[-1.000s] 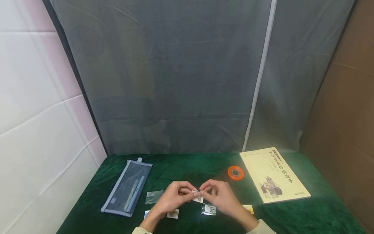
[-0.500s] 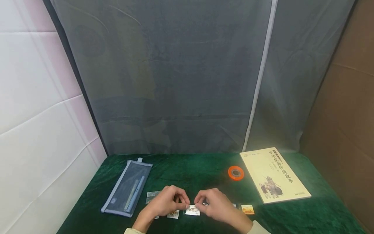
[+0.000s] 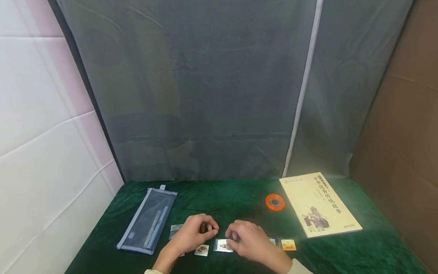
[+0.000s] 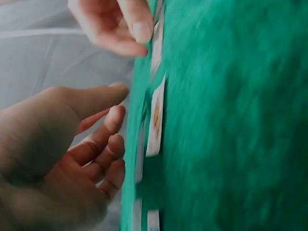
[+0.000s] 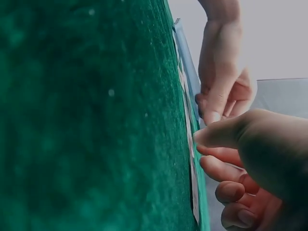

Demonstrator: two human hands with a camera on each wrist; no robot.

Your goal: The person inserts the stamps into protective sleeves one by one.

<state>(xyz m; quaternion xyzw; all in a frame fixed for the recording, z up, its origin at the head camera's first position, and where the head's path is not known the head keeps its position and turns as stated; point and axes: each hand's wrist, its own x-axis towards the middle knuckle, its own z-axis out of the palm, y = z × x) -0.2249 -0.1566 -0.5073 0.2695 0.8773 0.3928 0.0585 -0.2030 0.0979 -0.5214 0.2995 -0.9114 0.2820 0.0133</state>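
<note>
A small white printed card (image 3: 224, 246), with a clear plastic edge showing at its left end, is lying flat on the green velvet-covered worktop (image 3: 232, 198), below the gap between the two hands. The left hand (image 3: 195, 233) is hovering just beyond that card's left end, its fingers loosely bent and gripping nothing. The right hand (image 3: 249, 241) is overlapping the card's right end in the head view, its fingers loosely curled and its thumb pointing down at it; whether the thumb is touching the card is hard to tell, as the contact is partly hidden. The hands are staying apart from each other.

A second small white card with a brown picture (image 3: 201, 250) is lying just left of the first, near the left wrist. A small orange-and-yellow card (image 3: 288, 244) is lying to the right of the right hand. A clear plastic sleeve (image 3: 175, 230) is showing partly behind the left hand.

Farther left, a blue-grey mesh pouch (image 3: 139, 224) is lying at a slant, with slim pens (image 3: 157, 227) showing through it. A round orange ring (image 3: 275, 202) with a grey centre is lying beyond the right hand, and just right of it a pale yellow book (image 3: 308, 194) with dark Chinese characters is lying flat. A grey curtain (image 3: 212, 95) is hanging behind.
</note>
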